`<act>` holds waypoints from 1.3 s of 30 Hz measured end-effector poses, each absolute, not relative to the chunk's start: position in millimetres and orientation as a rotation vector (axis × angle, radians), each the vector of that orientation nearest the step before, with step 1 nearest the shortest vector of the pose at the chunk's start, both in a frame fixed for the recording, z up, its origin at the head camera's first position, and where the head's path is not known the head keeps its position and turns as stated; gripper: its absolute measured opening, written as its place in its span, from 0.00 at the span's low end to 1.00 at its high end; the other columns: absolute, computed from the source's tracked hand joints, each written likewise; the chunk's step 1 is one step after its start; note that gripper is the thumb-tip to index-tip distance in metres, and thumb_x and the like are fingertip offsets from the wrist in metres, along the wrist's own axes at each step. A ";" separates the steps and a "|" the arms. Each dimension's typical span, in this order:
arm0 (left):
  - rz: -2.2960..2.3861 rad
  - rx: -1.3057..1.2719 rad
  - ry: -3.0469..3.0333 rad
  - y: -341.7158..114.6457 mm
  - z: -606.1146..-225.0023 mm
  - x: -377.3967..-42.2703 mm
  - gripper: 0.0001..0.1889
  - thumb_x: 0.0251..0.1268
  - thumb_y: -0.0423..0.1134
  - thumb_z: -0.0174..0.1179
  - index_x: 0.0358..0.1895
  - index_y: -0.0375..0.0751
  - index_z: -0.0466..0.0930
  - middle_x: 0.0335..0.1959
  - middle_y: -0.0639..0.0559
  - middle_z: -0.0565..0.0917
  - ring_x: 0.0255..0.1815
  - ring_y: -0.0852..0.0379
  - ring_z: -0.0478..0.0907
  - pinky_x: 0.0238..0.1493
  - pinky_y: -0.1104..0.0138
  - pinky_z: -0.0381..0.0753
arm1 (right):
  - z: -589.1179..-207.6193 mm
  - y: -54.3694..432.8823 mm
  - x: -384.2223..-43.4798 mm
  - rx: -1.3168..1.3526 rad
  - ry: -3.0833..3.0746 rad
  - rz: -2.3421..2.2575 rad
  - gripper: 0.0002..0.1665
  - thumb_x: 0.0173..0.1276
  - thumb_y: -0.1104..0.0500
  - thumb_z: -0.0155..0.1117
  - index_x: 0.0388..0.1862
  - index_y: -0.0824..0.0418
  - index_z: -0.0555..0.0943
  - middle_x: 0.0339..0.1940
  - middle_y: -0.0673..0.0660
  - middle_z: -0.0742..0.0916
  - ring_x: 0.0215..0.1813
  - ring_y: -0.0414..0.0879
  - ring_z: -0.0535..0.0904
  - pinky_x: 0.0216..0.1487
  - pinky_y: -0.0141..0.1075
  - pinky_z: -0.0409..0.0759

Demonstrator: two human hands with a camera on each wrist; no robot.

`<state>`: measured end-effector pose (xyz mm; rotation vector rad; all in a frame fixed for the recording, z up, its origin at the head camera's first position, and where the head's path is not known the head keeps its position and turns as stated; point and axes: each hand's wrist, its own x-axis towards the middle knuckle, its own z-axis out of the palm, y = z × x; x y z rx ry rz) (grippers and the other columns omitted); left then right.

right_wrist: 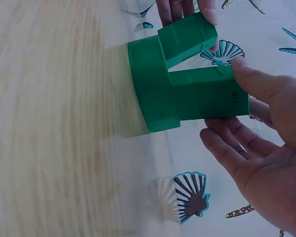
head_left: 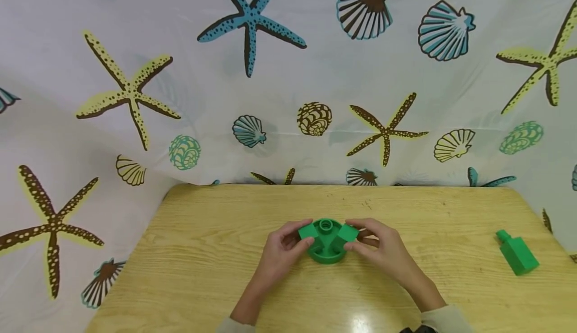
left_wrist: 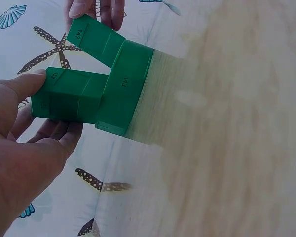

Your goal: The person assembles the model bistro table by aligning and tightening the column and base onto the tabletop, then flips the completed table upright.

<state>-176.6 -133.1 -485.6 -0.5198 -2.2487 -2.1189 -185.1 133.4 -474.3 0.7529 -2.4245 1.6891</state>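
Observation:
A round green base (head_left: 327, 259) with a raised rim sits on the table in front of me. Two green blocks rise from it, leaning apart: the left block (head_left: 308, 231) and the right block (head_left: 348, 233). A round socket (head_left: 325, 225) shows at the base's far side. My left hand (head_left: 284, 245) pinches the left block's top between thumb and fingers. On the other side my right hand (head_left: 380, 245) pinches the right block the same way. Small numbers mark the base (left_wrist: 124, 81) and blocks in the left wrist view. The blocks' lower ends are hidden inside the base.
A separate green block (head_left: 519, 256) with a round peg on one end lies at the right of the wooden table (head_left: 216, 223). A white cloth (head_left: 288, 82) printed with starfish and shells hangs behind and along both sides.

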 end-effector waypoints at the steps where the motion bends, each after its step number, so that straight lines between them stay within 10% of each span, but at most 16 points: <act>1: -2.125 -0.519 -2.248 -133.2 -485.9 -176.8 0.23 0.72 0.32 0.65 0.67 0.31 0.77 0.64 0.34 0.77 0.68 0.48 0.76 0.64 0.64 0.77 | -475.5 133.0 -185.3 0.769 -2.430 1.668 0.29 0.64 0.60 0.77 0.64 0.60 0.82 0.56 0.57 0.86 0.51 0.54 0.84 0.54 0.42 0.85; 28: -2.123 -0.503 -2.235 -133.2 -483.7 -180.4 0.21 0.73 0.32 0.64 0.67 0.35 0.78 0.66 0.32 0.75 0.69 0.46 0.74 0.65 0.64 0.76 | -472.2 123.6 -196.3 0.876 -2.485 1.621 0.30 0.65 0.62 0.76 0.63 0.68 0.77 0.58 0.66 0.85 0.59 0.60 0.83 0.56 0.45 0.84; 39: -1.658 -0.499 -2.332 -126.3 -467.8 -169.5 0.22 0.64 0.35 0.73 0.62 0.47 0.83 0.61 0.50 0.78 0.67 0.48 0.73 0.69 0.46 0.72 | -463.7 152.6 -174.4 0.712 -2.546 1.529 0.32 0.65 0.56 0.77 0.66 0.55 0.77 0.62 0.54 0.83 0.63 0.56 0.81 0.63 0.48 0.80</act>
